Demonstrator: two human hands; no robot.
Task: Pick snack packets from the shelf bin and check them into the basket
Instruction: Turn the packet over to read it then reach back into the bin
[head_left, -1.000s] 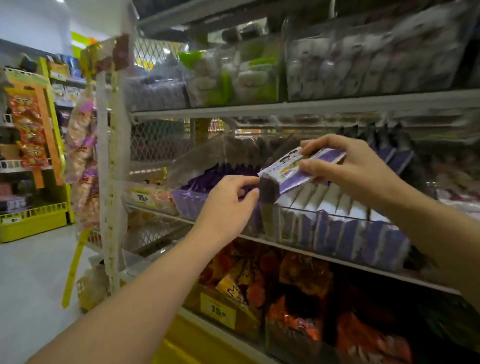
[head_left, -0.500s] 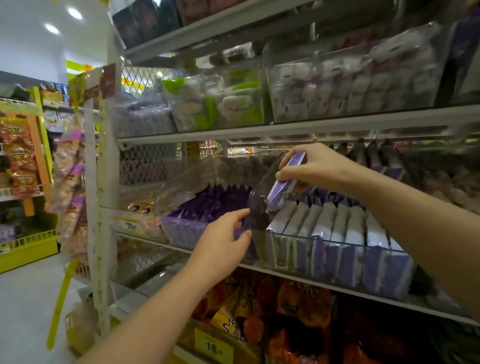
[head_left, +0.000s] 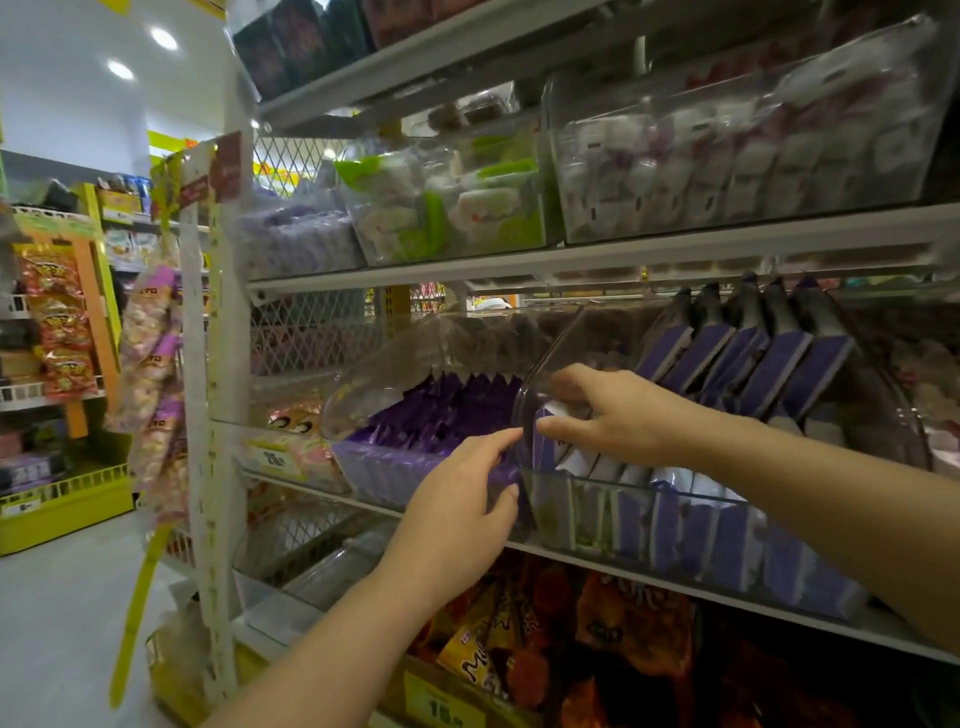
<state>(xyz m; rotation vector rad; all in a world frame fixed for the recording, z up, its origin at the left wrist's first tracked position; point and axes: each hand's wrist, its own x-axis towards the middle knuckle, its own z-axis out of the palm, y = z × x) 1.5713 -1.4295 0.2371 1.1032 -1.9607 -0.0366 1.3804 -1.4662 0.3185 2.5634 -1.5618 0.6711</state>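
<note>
- Purple-and-white snack packet (head_left: 545, 447) stands upright at the end of the clear bin (head_left: 623, 501) nearest our left hand, directly beneath our right hand (head_left: 621, 415), whose fingers pinch its top.
- Our left hand (head_left: 460, 501) rests open-fingered against the bin's outer corner.

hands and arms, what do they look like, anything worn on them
Two bare hands with no gloves. The left hand and right hand show no rings, and the nails that show look short and unpainted. The left forearm and right forearm are uncovered as far as the picture reaches: no sleeve, watch or bracelet is in view.
</note>
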